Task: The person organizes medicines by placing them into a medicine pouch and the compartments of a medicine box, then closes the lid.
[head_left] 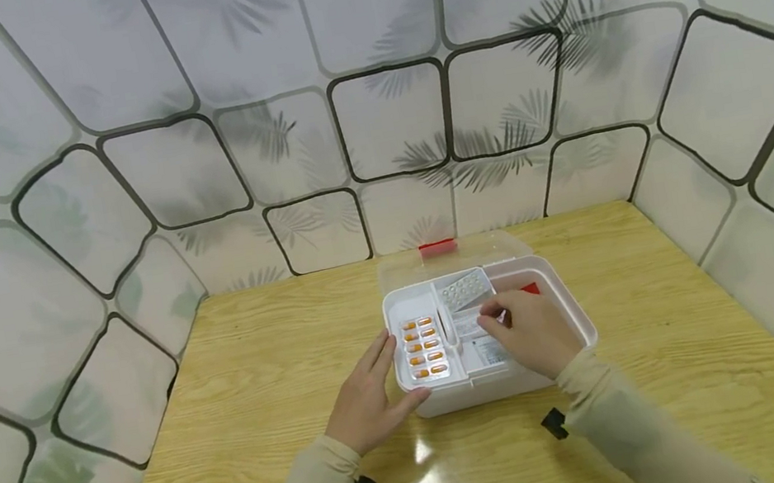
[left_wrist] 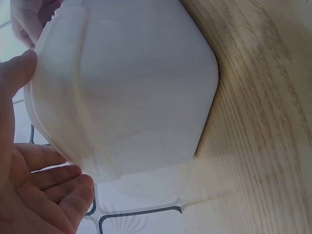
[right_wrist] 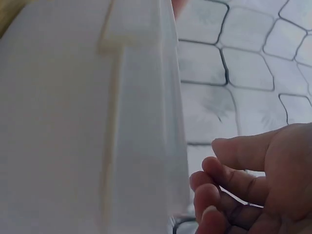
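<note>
A white medicine box (head_left: 448, 399) stands open on the table. My left hand (head_left: 369, 401) rests against its left corner, thumb along the front rim and fingers on the left side. In the left wrist view, those fingertips (left_wrist: 80, 178) touch the rim. Inside the left compartment lies a blister pack of orange capsules (head_left: 424, 348). Right of it are a blister pack of round tablets (head_left: 464, 289) and a printed packet (head_left: 489, 350). Over the right part hovers my right hand (head_left: 531, 330), fingers loosely bent, thumb near the index finger; nothing shows between them.
Behind the box the clear lid (head_left: 486, 247) is tipped back, with a red latch (head_left: 438, 248) on its edge. A red item (head_left: 531, 288) shows partly beyond my right hand. The wooden table (head_left: 261, 352) meets patterned walls (head_left: 392, 124) at the back and sides.
</note>
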Available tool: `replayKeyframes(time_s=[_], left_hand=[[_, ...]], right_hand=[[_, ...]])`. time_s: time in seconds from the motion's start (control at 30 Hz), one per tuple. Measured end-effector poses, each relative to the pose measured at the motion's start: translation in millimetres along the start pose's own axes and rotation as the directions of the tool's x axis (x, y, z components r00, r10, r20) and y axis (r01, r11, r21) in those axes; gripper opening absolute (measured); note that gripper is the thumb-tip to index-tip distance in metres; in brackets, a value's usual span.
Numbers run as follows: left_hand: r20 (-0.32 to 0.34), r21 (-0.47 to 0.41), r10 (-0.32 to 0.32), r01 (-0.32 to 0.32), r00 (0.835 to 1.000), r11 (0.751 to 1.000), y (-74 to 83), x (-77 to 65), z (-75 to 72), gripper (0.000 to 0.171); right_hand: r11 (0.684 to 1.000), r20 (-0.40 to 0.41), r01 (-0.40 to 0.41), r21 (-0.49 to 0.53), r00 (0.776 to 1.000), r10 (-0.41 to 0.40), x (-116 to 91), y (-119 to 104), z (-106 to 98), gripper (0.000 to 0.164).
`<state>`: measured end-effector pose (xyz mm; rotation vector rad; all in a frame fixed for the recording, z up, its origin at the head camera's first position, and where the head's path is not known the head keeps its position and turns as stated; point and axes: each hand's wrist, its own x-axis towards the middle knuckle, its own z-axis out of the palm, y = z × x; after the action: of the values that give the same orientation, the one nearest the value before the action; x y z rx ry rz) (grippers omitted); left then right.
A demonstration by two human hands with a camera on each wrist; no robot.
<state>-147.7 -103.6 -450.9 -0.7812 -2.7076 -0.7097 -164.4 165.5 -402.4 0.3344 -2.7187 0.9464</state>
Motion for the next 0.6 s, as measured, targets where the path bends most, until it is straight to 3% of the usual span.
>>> replayKeyframes(time_s=[0.1,0.3,0.6], left_hand=[[0.004,0.000,-0.003,0.003,1.000,1.000,0.0,-0.1,0.8,0.091],[0.000,-0.008,0.001,-0.001,1.000,1.000,-0.4,-0.5,0.5,0.089],[0.006,0.011,0.007,-0.007,1.000,1.000,-0.1,0.4,-0.7,0.087]], right_hand=[[0.999,0.018,-0.035,-0.037,0.999,0.036,-4,17,-12,0.013],[0.995,0.210,-0.095,-0.031,0.973,0.099,-10,34,-19,0.025],[0.998,0.219,-0.063,-0.012,0.973,0.064,-14,36,-14,0.011]])
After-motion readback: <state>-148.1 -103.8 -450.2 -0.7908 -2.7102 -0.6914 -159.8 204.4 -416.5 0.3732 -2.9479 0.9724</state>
